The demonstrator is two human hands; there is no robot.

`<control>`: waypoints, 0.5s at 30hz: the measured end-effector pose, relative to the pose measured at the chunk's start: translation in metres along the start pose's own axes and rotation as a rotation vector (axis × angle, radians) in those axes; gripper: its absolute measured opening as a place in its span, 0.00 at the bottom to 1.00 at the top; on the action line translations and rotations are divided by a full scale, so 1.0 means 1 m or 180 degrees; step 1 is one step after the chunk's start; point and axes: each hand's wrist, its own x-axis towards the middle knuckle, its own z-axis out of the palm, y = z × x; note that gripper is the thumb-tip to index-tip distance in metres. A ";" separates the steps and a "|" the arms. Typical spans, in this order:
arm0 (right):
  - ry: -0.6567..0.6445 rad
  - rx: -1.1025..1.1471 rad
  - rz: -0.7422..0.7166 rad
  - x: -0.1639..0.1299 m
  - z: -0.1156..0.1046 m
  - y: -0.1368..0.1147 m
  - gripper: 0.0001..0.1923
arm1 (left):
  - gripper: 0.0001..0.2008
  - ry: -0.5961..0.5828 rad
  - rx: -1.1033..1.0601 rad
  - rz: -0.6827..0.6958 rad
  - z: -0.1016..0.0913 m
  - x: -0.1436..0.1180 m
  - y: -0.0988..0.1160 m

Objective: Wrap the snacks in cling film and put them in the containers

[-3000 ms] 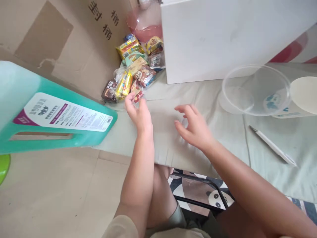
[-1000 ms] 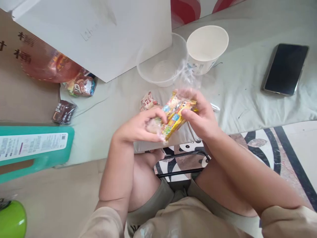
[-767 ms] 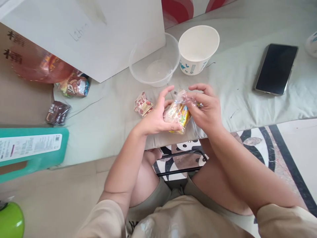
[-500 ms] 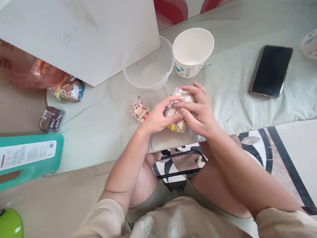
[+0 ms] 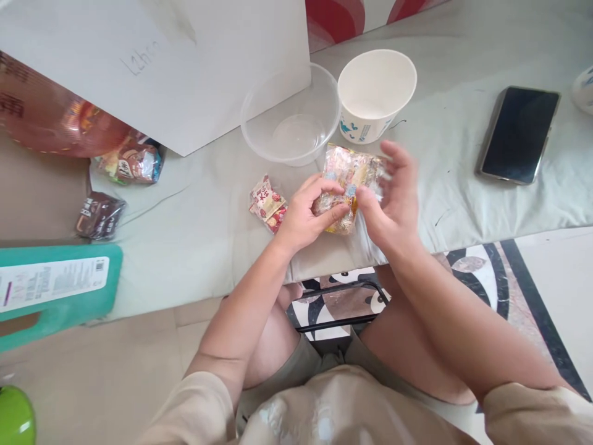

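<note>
Near the middle of the frame, the left hand [image 5: 303,216] pinched the lower end of a crinkly clear plastic bag of yellow wrapped snacks [image 5: 346,183], fingers closed on it, while the right hand [image 5: 393,198] cupped the bag's right side with fingers spread loosely, thumb touching the wrapper. The bag sat just above the pale green cloth-covered table [image 5: 194,228], with a small red-and-white snack packet [image 5: 267,204] just left of the left hand, and a clear round plastic bowl [image 5: 291,117] beside a white paper cup [image 5: 376,93] higher up; a black phone [image 5: 519,135] lay well apart at right.
</note>
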 end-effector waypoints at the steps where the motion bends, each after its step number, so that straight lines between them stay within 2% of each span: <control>1: 0.0227 -0.0115 -0.0382 -0.003 -0.004 -0.008 0.20 | 0.19 -0.0017 0.0019 0.0001 -0.002 0.001 0.000; 2: 0.0315 -0.0083 -0.0863 -0.007 -0.006 -0.017 0.12 | 0.20 -0.0035 0.0049 -0.0006 -0.005 0.002 -0.001; 3: 0.0161 0.0044 -0.1381 -0.015 -0.006 -0.027 0.05 | 0.22 -0.0046 0.0078 -0.0018 -0.007 0.005 -0.002; 4: -0.0421 0.0303 -0.1934 -0.024 -0.001 -0.039 0.05 | 0.23 -0.0040 0.0099 -0.0026 -0.009 0.009 -0.003; 7: -0.1536 0.0466 -0.2296 -0.064 0.034 -0.074 0.14 | 0.25 -0.0018 0.0163 0.0018 -0.013 0.022 -0.001; 9: -0.2092 0.0671 -0.2755 -0.090 0.065 -0.096 0.14 | 0.23 -0.0095 0.0261 0.0101 -0.014 0.027 0.005; 12: -0.2994 0.0596 -0.2599 -0.115 0.099 -0.122 0.13 | 0.20 -0.0330 0.0371 0.0252 -0.013 0.025 0.017; 15: -0.3796 0.0389 -0.2244 -0.124 0.110 -0.136 0.12 | 0.21 -0.0530 0.0307 0.0290 -0.013 0.015 0.022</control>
